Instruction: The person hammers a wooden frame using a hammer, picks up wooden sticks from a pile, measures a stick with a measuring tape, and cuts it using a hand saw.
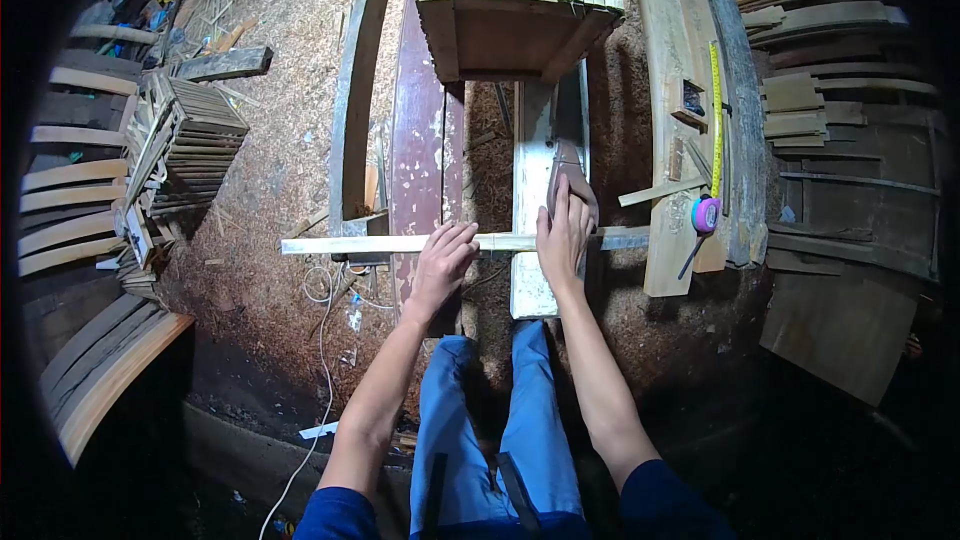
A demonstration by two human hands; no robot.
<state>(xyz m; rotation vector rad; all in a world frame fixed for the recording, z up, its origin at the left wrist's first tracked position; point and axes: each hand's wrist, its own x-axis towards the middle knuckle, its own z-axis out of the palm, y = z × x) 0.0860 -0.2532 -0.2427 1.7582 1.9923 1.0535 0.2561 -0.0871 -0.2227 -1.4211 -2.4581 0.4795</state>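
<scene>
A long, thin pale wood strip (375,244) lies crosswise over a reddish-brown plank (416,140) and a white-painted board (532,170). My left hand (443,268) grips the strip left of its middle, fingers bent over it and pressed together. My right hand (565,240) rests on the strip over the white board, with its fingers stretched forward onto a brown, curved handle-like piece (574,162). A flat grey part extends beyond that piece; I cannot make out whether they form one tool. A faint line crosses the strip between my hands.
Ahead stands a wooden box (500,35) filled with slats. At right, a yellow tape measure with a pink and blue case (705,213) lies on long boards (668,260). Slat bundles (205,145) stand at left, curved pieces at both sides. A white cord (328,370) crosses the shavings-covered floor.
</scene>
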